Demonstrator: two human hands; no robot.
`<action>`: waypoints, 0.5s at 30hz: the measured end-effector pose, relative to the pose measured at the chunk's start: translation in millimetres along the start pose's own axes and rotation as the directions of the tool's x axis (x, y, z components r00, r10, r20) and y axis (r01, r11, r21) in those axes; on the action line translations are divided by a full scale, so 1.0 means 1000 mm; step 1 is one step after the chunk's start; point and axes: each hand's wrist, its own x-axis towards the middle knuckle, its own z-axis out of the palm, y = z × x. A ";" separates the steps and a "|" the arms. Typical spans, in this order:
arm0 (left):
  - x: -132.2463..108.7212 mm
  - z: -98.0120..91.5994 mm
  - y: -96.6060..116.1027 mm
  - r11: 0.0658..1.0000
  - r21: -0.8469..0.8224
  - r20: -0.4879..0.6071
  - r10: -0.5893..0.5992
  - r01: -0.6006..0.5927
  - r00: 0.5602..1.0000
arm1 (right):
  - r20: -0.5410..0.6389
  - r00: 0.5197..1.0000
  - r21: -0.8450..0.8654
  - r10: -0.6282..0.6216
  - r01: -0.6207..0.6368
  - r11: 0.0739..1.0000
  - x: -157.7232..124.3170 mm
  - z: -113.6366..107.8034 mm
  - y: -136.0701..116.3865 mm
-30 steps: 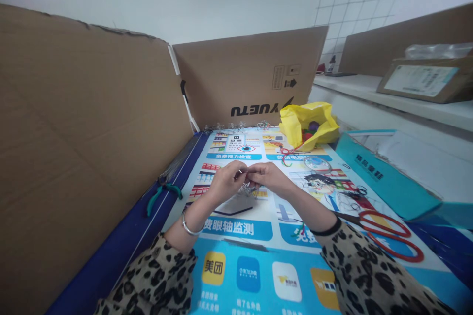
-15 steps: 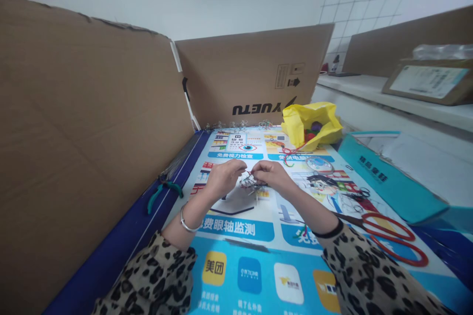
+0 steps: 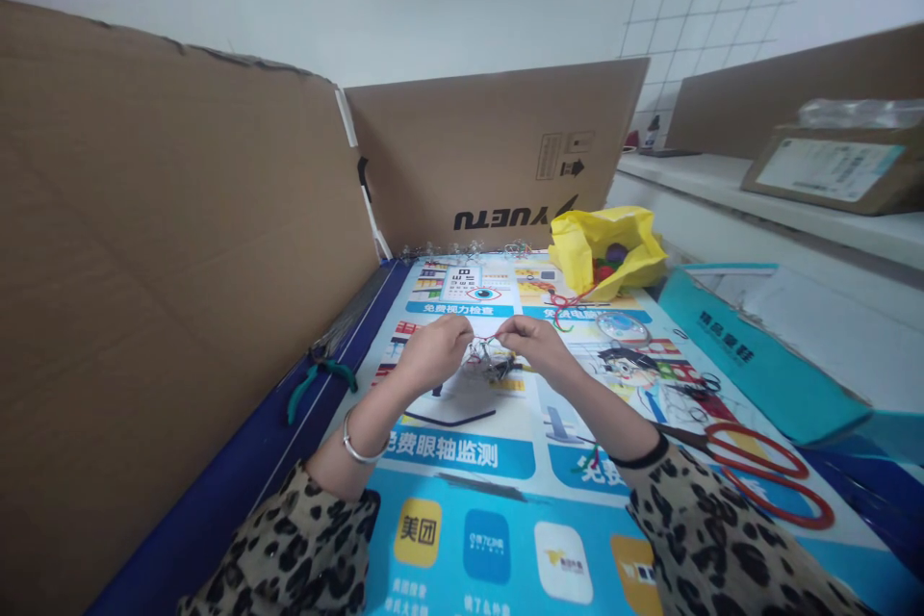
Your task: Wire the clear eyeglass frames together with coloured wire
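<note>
Running between the left hand [image 3: 439, 349] and right hand [image 3: 532, 345], a red strand [image 3: 485, 338] is pinched by both, close to tangled wire [image 3: 485, 361] over the worktop [image 3: 209, 510]. By an uneven pull, the strand could be slipped or snagged on the wire. Room is bounded by scissors [image 3: 711, 442] rightward and cardboard [image 3: 180, 212] along the left edge; more is offered nearward.

Left hand [image 3: 435, 351] could slide over to the green pliers [image 3: 300, 392] no prob, but past those the cardboard wall [image 3: 180, 221] blocks.
</note>
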 end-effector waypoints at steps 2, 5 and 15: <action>0.002 -0.001 0.003 0.986 -0.166 -0.001 -0.028 0.028 1.000 | 0.010 1.000 0.000 0.005 -0.005 1.000 0.000 0.001 0.003; 0.001 0.001 0.006 0.859 -0.493 0.069 -0.116 0.135 0.991 | 0.019 1.000 -0.018 -0.008 0.009 1.000 0.001 0.004 0.010; -0.002 0.014 0.008 0.424 -0.848 0.246 -0.216 0.318 0.945 | 0.037 0.998 -0.136 -0.055 0.059 0.989 -0.003 0.010 0.006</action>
